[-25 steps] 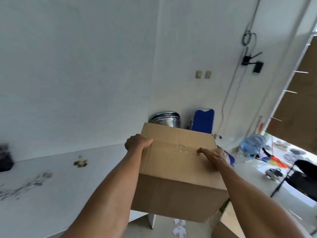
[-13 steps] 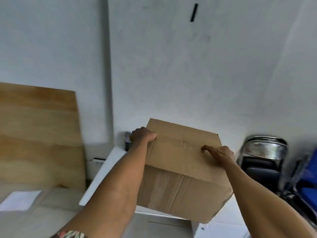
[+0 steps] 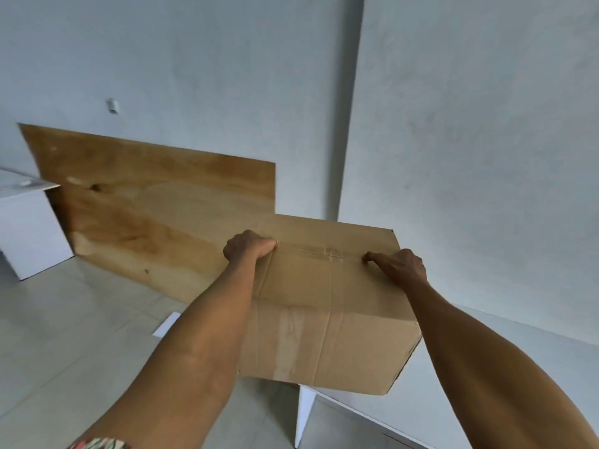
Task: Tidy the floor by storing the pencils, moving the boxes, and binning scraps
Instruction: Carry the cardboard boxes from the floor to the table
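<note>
Brown cardboard fills the middle of your view: it is the box (image 3: 327,286), and you have it in both hands. The box is closed on top, with a strip of old tape along the line where the two flaps meet.

Your left hand (image 3: 250,249) is at the left end of that line. Its fingers curl down over the edge of the box and grip it. Your right hand (image 3: 398,266) is near the right end of the line. Its fingertips dig into the crack between the flaps and hold on. So both hands are closed tight on the box.

The box is tilted a little, with its far side higher. Its low right corner is over the edge of a white table (image 3: 525,371). You cannot tell if the box touches the table or hangs just above it.

Behind the box, on the left, a big wooden board (image 3: 146,205) leans on the grey wall (image 3: 470,140). A white block (image 3: 27,231) stands at the far left, just beside the board. A white sheet of paper (image 3: 167,326) lies on the pale tiled floor (image 3: 64,345), close to your left arm.
</note>
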`<act>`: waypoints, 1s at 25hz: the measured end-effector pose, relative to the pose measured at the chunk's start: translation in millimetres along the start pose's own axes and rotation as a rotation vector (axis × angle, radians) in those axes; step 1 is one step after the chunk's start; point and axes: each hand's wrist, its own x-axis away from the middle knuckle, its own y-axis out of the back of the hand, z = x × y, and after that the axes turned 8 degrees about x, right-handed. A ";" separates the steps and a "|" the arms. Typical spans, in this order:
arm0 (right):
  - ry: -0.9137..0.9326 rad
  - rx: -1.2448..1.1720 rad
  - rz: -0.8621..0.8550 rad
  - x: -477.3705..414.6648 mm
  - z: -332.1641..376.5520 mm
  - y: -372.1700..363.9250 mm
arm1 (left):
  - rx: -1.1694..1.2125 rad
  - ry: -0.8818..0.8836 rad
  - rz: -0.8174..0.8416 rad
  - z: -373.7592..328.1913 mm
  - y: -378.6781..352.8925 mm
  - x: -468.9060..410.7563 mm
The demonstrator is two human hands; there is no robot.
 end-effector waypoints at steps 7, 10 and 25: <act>0.076 -0.008 0.066 -80.3 116.7 -136.5 | -0.008 0.096 -0.056 65.2 41.1 -163.4; 0.042 -0.027 0.101 -122.5 165.7 -196.7 | -0.015 0.135 -0.022 87.5 49.6 -242.2; -0.253 0.058 0.144 -309.3 248.9 -484.5 | -0.006 0.229 0.274 198.5 -46.8 -600.6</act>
